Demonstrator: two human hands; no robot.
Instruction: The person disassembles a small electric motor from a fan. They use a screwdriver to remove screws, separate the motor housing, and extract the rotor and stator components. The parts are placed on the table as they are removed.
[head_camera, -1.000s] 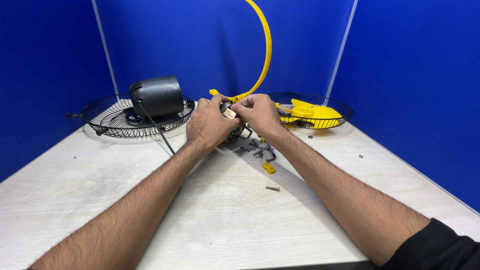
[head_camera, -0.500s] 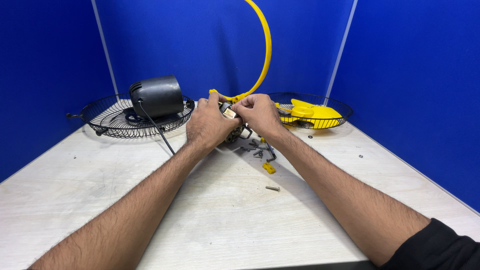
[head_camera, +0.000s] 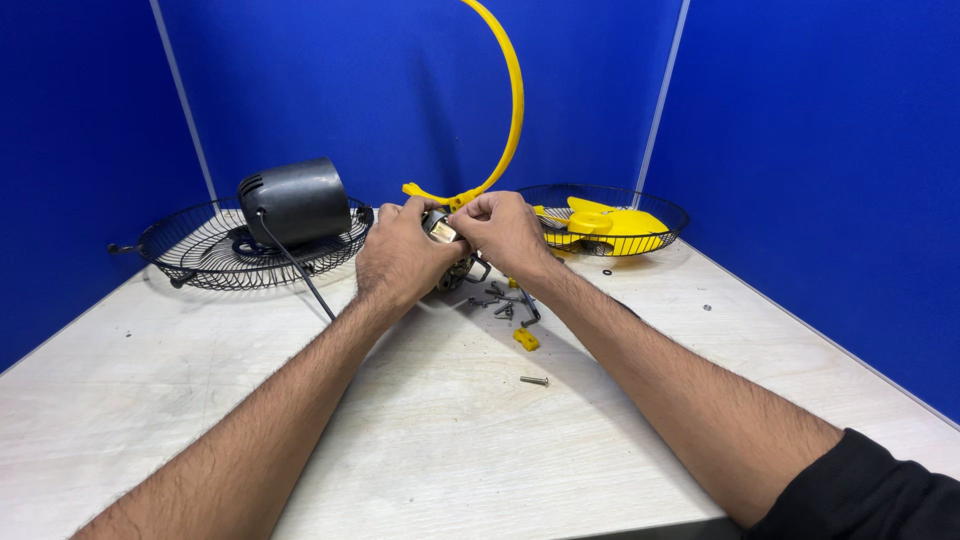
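Left hand (head_camera: 400, 255) and right hand (head_camera: 505, 232) both grip a small metal motor part (head_camera: 441, 229) above scattered screws (head_camera: 500, 303) on the bench (head_camera: 450, 440).

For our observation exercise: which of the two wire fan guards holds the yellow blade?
The wire guard on the right holds the yellow blade; the left guard carries the black motor housing.

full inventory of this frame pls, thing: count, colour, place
motor part: 1, metallic, held between both hands
motor cover: 1, black, on left grille
left grille: 1, black wire, table back left
cord: 1, black, from cover across table
right grille: 1, black wire, back right
blade: 1, yellow, in right grille
ring: 1, yellow, arching behind hands
screws: several, grey, below hands
clip: 1, yellow, table centre
table: 1, pale wood
left hand: on motor part
right hand: on motor part
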